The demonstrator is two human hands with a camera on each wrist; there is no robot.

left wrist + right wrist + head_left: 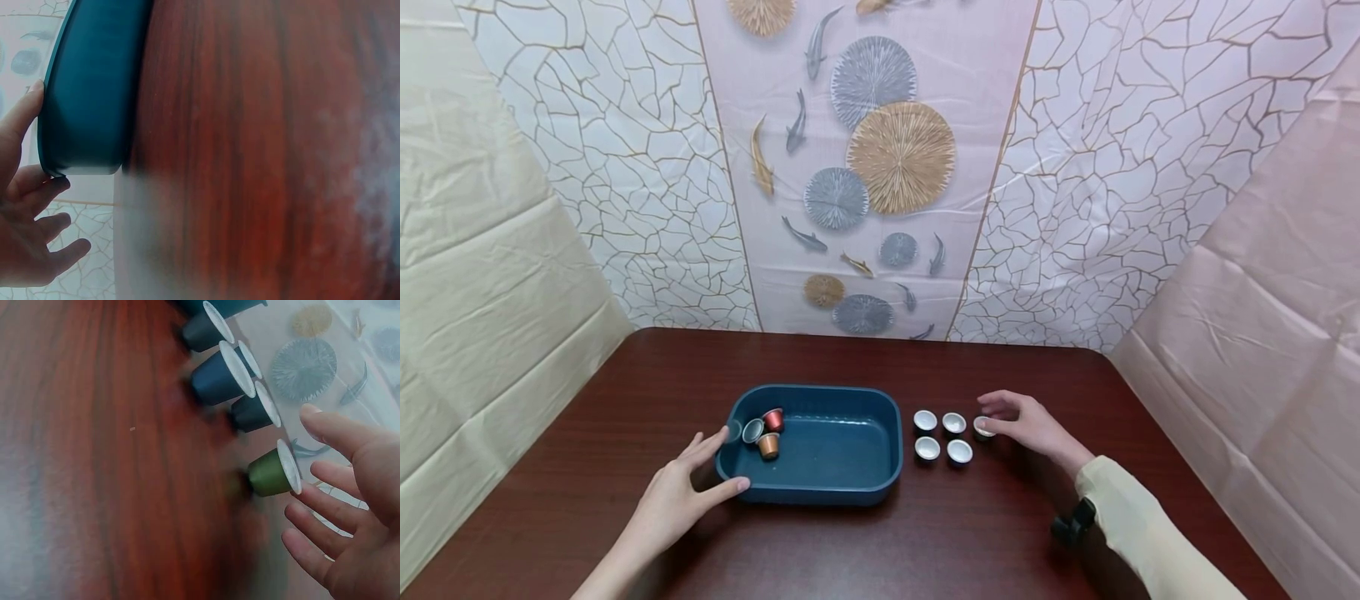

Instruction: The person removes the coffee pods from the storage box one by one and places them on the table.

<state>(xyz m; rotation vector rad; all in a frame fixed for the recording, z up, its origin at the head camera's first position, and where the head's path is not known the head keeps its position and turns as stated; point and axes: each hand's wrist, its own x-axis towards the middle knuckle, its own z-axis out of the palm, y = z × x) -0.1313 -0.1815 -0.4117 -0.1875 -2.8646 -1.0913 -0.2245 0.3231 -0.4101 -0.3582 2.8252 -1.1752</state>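
Note:
A dark teal rectangular tray (838,454) stands on the table, with my left hand (672,496) at its left end. The thumb touches the near rim and the fingertips reach the left rim, spread and fairly straight. Inside, at the left, lie a red coffee capsule (774,419), an orange capsule (768,447) and a capsule with a round silvery face (752,431). My right hand (1033,427) hovers around a green capsule (270,475), which stands upright with its white lid up. In the right wrist view the thumb and fingers are spread on either side, not gripping it.
Several more upright capsules with white lids stand in two short rows right of the tray, among them a blue capsule (215,384) and a dark capsule (203,334). The dark red-brown wooden table (925,550) ends at a patterned cloth backdrop (865,167).

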